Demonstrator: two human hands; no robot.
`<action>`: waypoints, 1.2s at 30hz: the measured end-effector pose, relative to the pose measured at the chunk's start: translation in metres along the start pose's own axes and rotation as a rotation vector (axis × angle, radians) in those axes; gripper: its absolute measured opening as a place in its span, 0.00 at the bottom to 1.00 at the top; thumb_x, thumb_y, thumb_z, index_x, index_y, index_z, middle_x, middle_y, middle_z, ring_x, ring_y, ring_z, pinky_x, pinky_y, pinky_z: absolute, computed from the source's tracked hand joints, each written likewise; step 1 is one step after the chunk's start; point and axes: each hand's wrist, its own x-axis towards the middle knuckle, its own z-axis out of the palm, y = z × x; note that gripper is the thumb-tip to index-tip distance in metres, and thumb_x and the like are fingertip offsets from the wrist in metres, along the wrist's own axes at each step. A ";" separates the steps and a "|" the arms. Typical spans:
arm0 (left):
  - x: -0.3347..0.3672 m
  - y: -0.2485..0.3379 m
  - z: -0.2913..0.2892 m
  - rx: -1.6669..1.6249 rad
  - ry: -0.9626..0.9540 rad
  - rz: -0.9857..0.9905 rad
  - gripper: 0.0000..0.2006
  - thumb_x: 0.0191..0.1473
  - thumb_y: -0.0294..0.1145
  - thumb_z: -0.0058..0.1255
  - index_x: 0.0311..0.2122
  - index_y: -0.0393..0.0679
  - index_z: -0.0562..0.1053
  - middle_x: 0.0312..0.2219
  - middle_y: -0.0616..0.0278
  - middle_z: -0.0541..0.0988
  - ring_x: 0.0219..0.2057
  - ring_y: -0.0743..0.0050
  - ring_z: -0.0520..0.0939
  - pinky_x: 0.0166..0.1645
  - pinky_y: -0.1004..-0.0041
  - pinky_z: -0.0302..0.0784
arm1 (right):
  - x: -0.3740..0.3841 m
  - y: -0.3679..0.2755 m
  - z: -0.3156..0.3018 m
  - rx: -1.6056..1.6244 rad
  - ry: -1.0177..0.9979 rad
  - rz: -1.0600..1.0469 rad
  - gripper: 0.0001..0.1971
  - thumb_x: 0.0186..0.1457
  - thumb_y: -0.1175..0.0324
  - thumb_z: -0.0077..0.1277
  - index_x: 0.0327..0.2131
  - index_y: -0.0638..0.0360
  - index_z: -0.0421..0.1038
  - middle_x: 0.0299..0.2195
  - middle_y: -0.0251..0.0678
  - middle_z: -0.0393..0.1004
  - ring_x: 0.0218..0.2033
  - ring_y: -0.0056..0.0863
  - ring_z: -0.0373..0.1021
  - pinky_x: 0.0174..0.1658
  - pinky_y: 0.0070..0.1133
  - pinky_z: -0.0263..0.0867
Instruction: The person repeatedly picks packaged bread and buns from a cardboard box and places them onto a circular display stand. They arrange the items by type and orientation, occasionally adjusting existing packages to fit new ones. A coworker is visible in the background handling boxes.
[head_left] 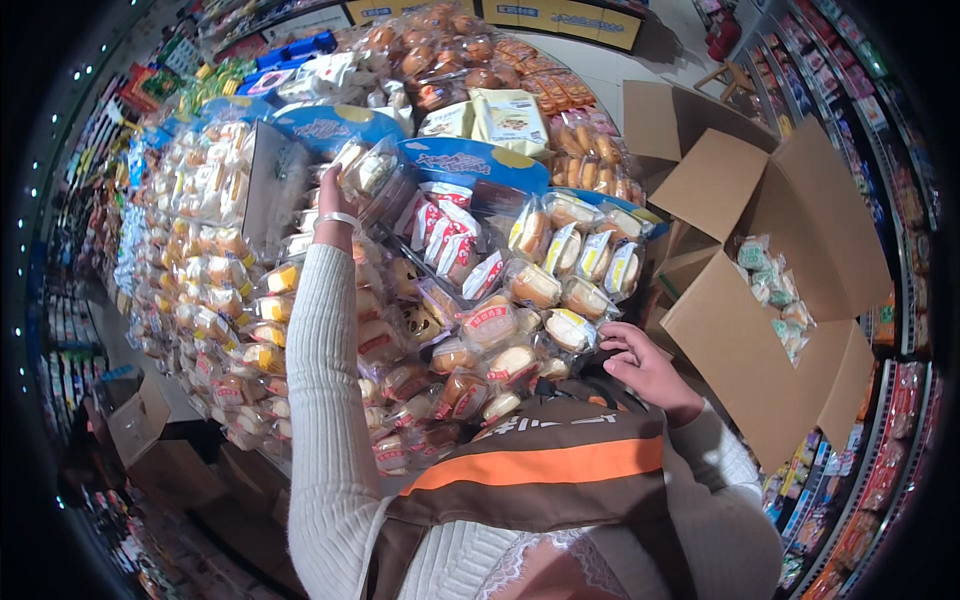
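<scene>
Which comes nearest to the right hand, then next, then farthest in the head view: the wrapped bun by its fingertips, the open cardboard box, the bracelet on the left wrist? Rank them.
From the right hand:
1. Wrapped bun, just left of the fingertips; touching or nearly so.
2. Open cardboard box, to the right on the floor side.
3. Bracelet, far up-left on the raised left wrist.

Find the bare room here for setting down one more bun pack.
The open box has bare cardboard below and left of its green packs. The display by both hands, left and right, is packed with buns.
</scene>
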 end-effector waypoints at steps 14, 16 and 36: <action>-0.209 -0.038 -0.037 0.400 -0.198 0.765 0.23 0.63 0.36 0.49 0.59 0.34 0.68 0.55 0.50 0.74 0.55 0.60 0.76 0.61 0.63 0.71 | -0.133 -0.025 -0.151 -0.905 0.582 -0.259 0.41 0.48 0.60 0.69 0.63 0.61 0.61 0.61 0.44 0.65 0.61 0.39 0.64 0.65 0.35 0.58; -0.280 -0.088 -0.034 0.627 -0.365 0.822 0.21 0.64 0.31 0.48 0.59 0.33 0.68 0.57 0.49 0.74 0.57 0.61 0.75 0.63 0.63 0.69 | -0.140 -0.008 -0.180 -1.232 0.761 0.153 0.49 0.40 0.55 0.72 0.65 0.57 0.59 0.64 0.49 0.60 0.64 0.46 0.61 0.67 0.39 0.56; -0.517 -0.253 0.185 0.816 -1.249 0.508 0.17 0.61 0.23 0.50 0.55 0.34 0.72 0.46 0.53 0.80 0.49 0.62 0.80 0.58 0.67 0.71 | -0.132 0.044 -0.302 -0.319 -0.045 0.046 0.30 0.52 0.49 0.64 0.52 0.60 0.74 0.46 0.47 0.79 0.47 0.41 0.76 0.50 0.32 0.72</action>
